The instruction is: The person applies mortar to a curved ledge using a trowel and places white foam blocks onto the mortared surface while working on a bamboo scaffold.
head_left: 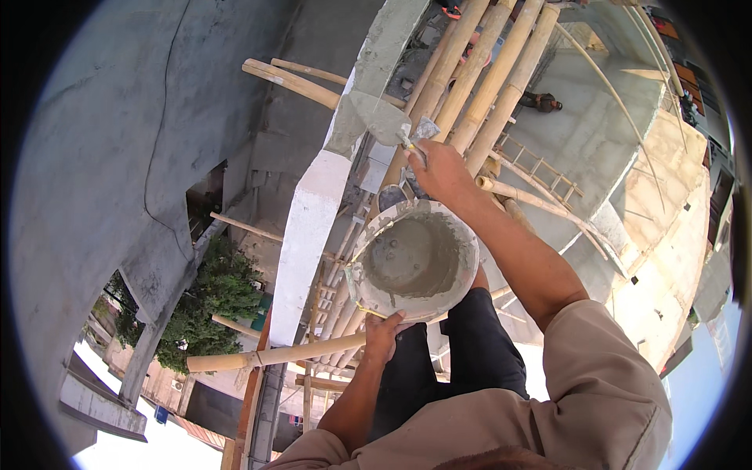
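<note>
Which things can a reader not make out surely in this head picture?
All in the head view:
- Left hand: most fingers hidden by the bucket.
- Trowel: handle mostly covered by the right hand.
- Bucket's underside: hidden by its own body.
- Narrow wall: far end cut off by the upper edge.
- Distant person: too small for details.

The right hand point(442, 166) is extended forward and across in front of the body, its fingers curled in a closed grip with the back of the hand upward. The bare right forearm point(529, 244) slants out from a bent elbow, below a brown short sleeve point(599, 348). Closer to the torso point(470, 427), the left hand point(381, 337) is bent in a grip, its thumb pointing rightward. The left forearm point(348, 403) angles upward, bare; both thighs point(486, 345) show, dark-clothed.
</note>
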### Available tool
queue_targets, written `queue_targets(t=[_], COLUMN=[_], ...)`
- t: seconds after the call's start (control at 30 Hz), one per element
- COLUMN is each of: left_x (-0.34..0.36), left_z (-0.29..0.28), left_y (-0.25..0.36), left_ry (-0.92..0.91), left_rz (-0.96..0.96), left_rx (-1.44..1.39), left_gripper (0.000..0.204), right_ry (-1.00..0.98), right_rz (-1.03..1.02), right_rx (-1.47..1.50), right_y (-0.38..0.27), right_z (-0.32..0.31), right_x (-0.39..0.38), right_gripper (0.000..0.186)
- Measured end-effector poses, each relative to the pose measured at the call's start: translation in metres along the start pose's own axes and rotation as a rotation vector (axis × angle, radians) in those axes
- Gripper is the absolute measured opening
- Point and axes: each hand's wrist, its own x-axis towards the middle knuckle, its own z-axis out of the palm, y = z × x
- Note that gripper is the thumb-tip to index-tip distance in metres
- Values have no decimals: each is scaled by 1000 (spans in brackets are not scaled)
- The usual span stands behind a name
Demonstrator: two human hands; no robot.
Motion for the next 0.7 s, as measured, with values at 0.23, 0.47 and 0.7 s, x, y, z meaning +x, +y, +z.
queue_targets(t=[0.23,0.47,0.7], left_x=[5,8,14], left_z=[-4,6,29], left_y=[-6,-4,31], left_ry=[9,22,-34], left_rz=[-4,10,25], left_rx=[-23,19,131], left_gripper=[52,54,48], right_ry=[-58,-133,116], right_rz=[-164,-236,226], right_rx=[-250,-372,-215], right_y=[-8,11,32], right_z=[-19,-57,-146], right_x=[99,80,-48], right_gripper=[32,35,32])
